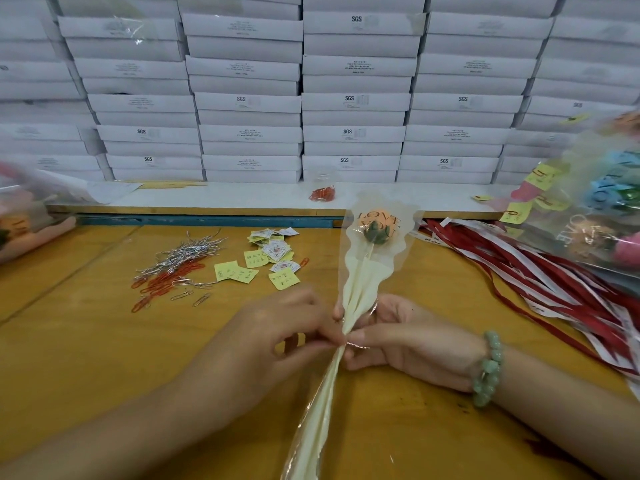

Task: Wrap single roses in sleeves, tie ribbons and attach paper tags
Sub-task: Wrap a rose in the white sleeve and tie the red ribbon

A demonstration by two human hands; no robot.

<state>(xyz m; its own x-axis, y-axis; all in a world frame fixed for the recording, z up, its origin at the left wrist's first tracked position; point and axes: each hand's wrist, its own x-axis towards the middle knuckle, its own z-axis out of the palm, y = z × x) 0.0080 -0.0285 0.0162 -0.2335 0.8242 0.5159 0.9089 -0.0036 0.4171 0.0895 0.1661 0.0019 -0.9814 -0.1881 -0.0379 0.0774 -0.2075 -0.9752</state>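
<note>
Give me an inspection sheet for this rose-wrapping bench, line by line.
Surface: wooden table, white ledge along its back edge.
Job's things: rose inside a sleeve, head pointing away from the person; red and white ribbons heaped at right; paper tags scattered mid-table.
Clutter: paper clips and silver wire ties loose at left.
Grippers: left hand and right hand both pinch the sleeve at its gathered neck.
Cables: nothing seen.
Surroundings: stacked white boxes behind; bag of wrapped roses at right.

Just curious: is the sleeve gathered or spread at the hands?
Gathered: left hand and right hand pinch the sleeve tight; above, it flares.
</note>
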